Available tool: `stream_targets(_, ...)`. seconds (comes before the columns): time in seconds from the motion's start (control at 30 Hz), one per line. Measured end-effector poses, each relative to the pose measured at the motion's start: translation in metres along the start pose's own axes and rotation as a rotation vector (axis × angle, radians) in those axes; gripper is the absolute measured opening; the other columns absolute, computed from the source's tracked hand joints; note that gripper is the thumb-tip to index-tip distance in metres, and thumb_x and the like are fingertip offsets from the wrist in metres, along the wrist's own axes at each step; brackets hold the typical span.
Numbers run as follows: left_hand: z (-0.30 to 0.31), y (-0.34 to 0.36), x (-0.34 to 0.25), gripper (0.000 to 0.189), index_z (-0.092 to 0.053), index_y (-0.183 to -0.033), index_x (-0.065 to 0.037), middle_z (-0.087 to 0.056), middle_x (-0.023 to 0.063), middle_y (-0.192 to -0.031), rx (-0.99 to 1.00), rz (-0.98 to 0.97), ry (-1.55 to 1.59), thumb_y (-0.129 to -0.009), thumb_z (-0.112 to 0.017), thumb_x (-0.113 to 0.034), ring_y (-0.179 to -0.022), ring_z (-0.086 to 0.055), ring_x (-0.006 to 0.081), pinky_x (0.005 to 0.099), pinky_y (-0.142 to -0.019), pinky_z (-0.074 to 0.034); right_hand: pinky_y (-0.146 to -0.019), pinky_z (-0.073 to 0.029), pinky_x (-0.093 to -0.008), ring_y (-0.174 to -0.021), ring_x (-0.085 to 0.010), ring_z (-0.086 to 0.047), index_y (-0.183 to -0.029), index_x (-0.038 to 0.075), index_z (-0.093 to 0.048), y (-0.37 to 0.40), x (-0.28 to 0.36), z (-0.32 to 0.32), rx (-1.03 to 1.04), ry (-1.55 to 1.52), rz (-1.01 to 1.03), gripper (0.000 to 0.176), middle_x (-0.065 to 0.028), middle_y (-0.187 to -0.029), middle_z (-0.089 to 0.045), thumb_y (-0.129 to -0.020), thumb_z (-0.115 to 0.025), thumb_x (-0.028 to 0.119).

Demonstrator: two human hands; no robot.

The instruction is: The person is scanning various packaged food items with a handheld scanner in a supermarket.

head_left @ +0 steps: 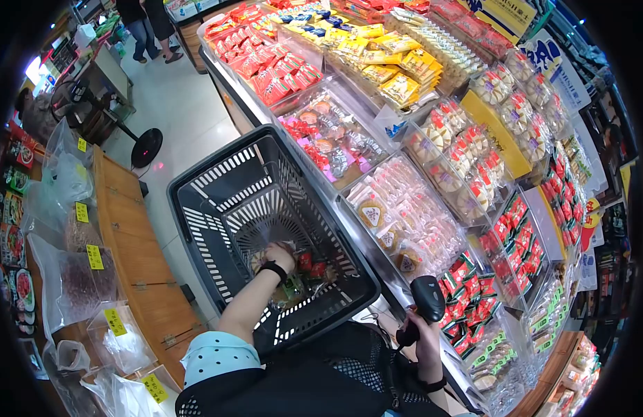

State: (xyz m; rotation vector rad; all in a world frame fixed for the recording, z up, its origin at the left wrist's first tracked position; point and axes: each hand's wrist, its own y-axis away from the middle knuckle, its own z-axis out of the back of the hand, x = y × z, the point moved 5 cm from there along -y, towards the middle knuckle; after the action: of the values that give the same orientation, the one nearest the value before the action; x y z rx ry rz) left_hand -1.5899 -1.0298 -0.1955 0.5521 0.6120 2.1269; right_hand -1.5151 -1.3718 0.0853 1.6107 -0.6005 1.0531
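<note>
A dark grey shopping basket [273, 139] stands tilted in front of me, against the edge of the snack display. My left hand [280, 258], with a black band at the wrist, reaches down inside it. Its fingers are blurred and partly hidden at some clear-wrapped packages [291, 288], so its grip cannot be made out. Red-wrapped items [311, 267] lie beside it in the basket. At the right, my right hand [422, 340] is wrapped round the handle of a black handheld device [428, 299], held upright near the green and red packets [467, 295].
Snack bins run along the right, with red packets [283, 78] and yellow packets [405, 73]. A wooden shelf [137, 243] with bagged goods flanks the left. A black fan [147, 147] stands on the aisle floor [189, 104]. Two people [144, 31] stand far back.
</note>
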Motion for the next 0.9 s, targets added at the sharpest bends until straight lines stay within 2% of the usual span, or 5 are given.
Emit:
stream_targets(0.27, 0.030, -0.002, -0.006, 0.024, -0.067, -0.092, -0.013, -0.065, 0.0022, -0.088, 0.062, 0.329, -0.120, -0.077, -0.058, -0.029, -0.073, -0.063, 0.0187, 0.0385, -0.044, -0.045, -0.055, -0.040, -0.0229, -0.057, -0.0101, -0.051, -0.091, -0.001, -0.056, 0.005, -0.001, 0.009, -0.061, -0.015, 0.001, 0.015, -0.0031, -0.063, -0.054, -0.079, -0.059, 0.005)
stream_targets(0.37, 0.030, -0.010, -0.012, 0.020, -0.068, -0.089, -0.013, -0.066, -0.0002, -0.081, 0.175, 0.122, -0.105, -0.076, -0.059, -0.026, -0.065, -0.063, 0.0182, 0.0397, -0.044, -0.046, -0.056, -0.040, -0.0234, -0.057, -0.0101, -0.051, -0.091, -0.001, -0.056, 0.005, -0.002, 0.020, -0.088, -0.066, 0.007, 0.014, -0.0030, -0.064, -0.053, -0.079, -0.060, 0.005)
stream_targets(0.57, 0.052, -0.013, -0.002, 0.023, -0.069, -0.093, -0.015, -0.067, 0.0003, -0.091, 0.187, 0.218, 0.015, -0.073, -0.061, -0.023, -0.076, -0.065, 0.0200, 0.0451, -0.047, -0.049, -0.059, -0.041, -0.0236, -0.059, -0.0106, -0.052, -0.091, -0.001, -0.056, 0.002, 0.007, 0.025, -0.035, -0.070, -0.001, 0.014, -0.0032, -0.066, -0.054, -0.079, -0.059, 0.005)
stream_targets(0.8, 0.130, 0.096, 0.059, 0.031, -0.066, -0.088, -0.002, -0.063, 0.0199, -0.090, -0.159, 0.230, 0.588, -0.077, -0.054, -0.028, -0.085, -0.062, 0.0344, 0.0389, -0.074, -0.050, -0.055, -0.043, -0.0246, -0.058, -0.0114, -0.054, -0.093, 0.000, -0.057, -0.007, 0.002, 0.043, 0.023, -0.043, -0.029, 0.017, -0.0036, -0.068, -0.056, -0.077, -0.062, 0.005)
stream_targets(0.9, 0.139, 0.151, 0.070, 0.033, -0.061, -0.078, 0.001, -0.063, 0.0179, -0.074, -0.458, 0.110, 0.991, -0.087, -0.044, -0.026, -0.073, -0.062, 0.0336, 0.0433, -0.067, -0.047, -0.054, -0.043, -0.0249, -0.058, -0.0117, -0.054, -0.093, 0.000, -0.057, -0.005, 0.013, 0.045, 0.105, -0.061, -0.043, 0.018, -0.0039, -0.068, -0.056, -0.076, -0.062, 0.005)
